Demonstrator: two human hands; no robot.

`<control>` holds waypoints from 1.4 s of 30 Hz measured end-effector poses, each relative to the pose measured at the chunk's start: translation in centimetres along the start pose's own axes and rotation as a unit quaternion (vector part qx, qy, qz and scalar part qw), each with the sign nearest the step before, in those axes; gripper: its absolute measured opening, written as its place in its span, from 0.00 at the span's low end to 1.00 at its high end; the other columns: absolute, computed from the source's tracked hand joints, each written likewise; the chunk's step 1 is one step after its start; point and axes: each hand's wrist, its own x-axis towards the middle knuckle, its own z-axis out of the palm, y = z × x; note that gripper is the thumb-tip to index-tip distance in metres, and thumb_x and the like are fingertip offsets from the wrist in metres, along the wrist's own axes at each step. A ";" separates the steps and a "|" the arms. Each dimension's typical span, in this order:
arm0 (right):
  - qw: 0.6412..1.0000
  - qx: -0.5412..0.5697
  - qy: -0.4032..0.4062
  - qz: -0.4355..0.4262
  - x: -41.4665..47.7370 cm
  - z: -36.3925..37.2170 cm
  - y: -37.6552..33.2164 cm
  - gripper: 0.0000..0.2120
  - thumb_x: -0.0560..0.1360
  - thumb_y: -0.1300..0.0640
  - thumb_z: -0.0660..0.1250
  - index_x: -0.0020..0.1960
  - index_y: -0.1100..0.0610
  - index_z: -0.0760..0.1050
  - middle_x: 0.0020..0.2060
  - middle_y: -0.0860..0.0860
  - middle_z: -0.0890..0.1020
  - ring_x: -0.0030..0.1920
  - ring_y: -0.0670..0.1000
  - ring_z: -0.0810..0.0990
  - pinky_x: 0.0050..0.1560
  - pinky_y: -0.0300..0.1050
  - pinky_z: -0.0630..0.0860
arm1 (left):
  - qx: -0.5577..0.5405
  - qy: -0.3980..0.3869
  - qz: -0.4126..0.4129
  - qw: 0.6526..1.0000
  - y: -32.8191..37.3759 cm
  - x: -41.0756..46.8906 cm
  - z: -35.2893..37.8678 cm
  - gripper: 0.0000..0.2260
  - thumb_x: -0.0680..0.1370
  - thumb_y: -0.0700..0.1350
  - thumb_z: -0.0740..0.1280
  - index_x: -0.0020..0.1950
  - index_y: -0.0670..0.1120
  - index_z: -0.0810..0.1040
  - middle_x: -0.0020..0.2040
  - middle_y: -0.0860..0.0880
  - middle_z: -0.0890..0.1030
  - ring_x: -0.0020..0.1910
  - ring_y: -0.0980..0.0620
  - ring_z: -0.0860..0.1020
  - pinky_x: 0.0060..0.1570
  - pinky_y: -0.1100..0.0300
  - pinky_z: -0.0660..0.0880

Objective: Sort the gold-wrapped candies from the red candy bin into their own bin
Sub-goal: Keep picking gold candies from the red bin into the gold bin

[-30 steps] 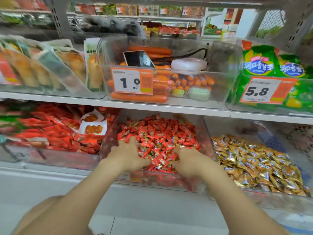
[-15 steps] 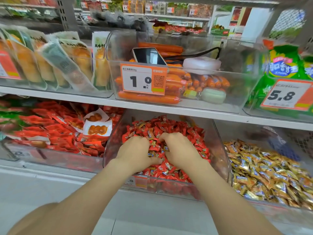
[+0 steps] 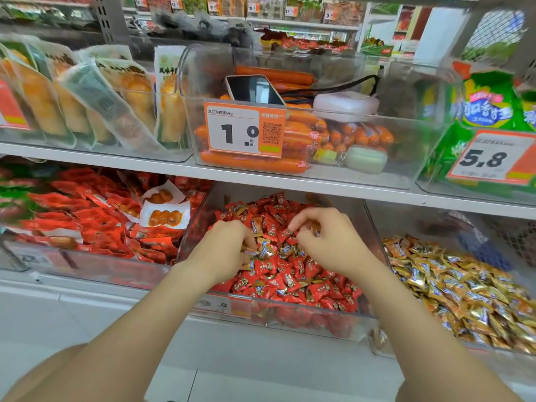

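A clear bin (image 3: 293, 320) on the lower shelf holds a heap of red candies (image 3: 293, 274). A few gold-wrapped candies (image 3: 268, 249) lie mixed into the heap between my hands. My left hand (image 3: 223, 250) rests on the pile with its fingers curled around gold wrappers at the fingertips. My right hand (image 3: 327, 242) hovers over the pile with thumb and fingers pinched on a gold-wrapped candy (image 3: 314, 227). To the right, a second clear bin (image 3: 374, 343) is full of gold candies (image 3: 464, 288).
The shelf board (image 3: 319, 187) hangs low over the bins. Above it a clear bin (image 3: 406, 175) holds orange sausages, a phone (image 3: 255, 89) and a white case. Red snack packets (image 3: 87, 216) fill the bin to the left. Price tags front the bins.
Both hands moved from the front of the pile to its middle and spread apart. The candies they pushed aside now show gold wrappers. The camera has moved closer.
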 end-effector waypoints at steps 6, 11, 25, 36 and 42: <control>0.978 -0.160 -0.134 0.006 -1.1 0.0 1.4 0.15 0.72 0.65 0.61 0.39 0.53 0.85 0.27 0.41 0.82 0.26 0.39 0.76 0.36 0.37 0.76 | 0.043 -0.079 0.039 0.995 -0.5 -0.7 -0.4 0.17 0.76 0.50 0.79 0.63 0.50 0.83 0.51 0.54 0.81 0.52 0.53 0.77 0.58 0.53 0.79; 0.951 -0.253 -0.174 -0.010 -1.1 1.4 2.5 0.13 0.71 0.58 0.75 0.54 0.47 0.86 0.42 0.39 0.84 0.48 0.43 0.83 0.53 0.49 0.83 | 0.047 -0.122 0.107 0.986 0.0 -0.7 -0.3 0.22 0.77 0.53 0.77 0.69 0.52 0.79 0.61 0.54 0.81 0.54 0.57 0.77 0.55 0.61 0.74; 0.982 -0.137 -0.128 0.007 -0.8 0.1 2.4 0.14 0.80 0.55 0.62 0.44 0.62 0.81 0.27 0.52 0.76 0.28 0.48 0.71 0.35 0.52 0.77 | 0.024 -0.093 0.100 0.990 0.8 -0.2 -0.2 0.10 0.85 0.40 0.56 0.52 0.48 0.76 0.48 0.52 0.73 0.50 0.51 0.71 0.48 0.55 0.66; 0.988 -0.126 -0.042 -0.073 -0.1 3.8 0.1 0.13 0.80 0.56 0.62 0.58 0.50 0.83 0.30 0.45 0.79 0.29 0.45 0.76 0.35 0.48 0.79 | 0.004 -0.030 0.069 0.997 -0.1 0.2 -0.2 0.24 0.83 0.63 0.62 0.36 0.45 0.73 0.34 0.48 0.76 0.37 0.48 0.74 0.40 0.48 0.73; 0.969 -0.237 -0.066 -0.023 0.9 5.2 0.6 0.16 0.76 0.40 0.74 0.40 0.52 0.84 0.30 0.46 0.76 0.34 0.50 0.77 0.29 0.42 0.67 | 0.009 -0.063 0.046 0.997 -1.2 0.5 0.1 0.11 0.86 0.42 0.63 0.55 0.53 0.85 0.55 0.49 0.83 0.52 0.51 0.81 0.53 0.51 0.80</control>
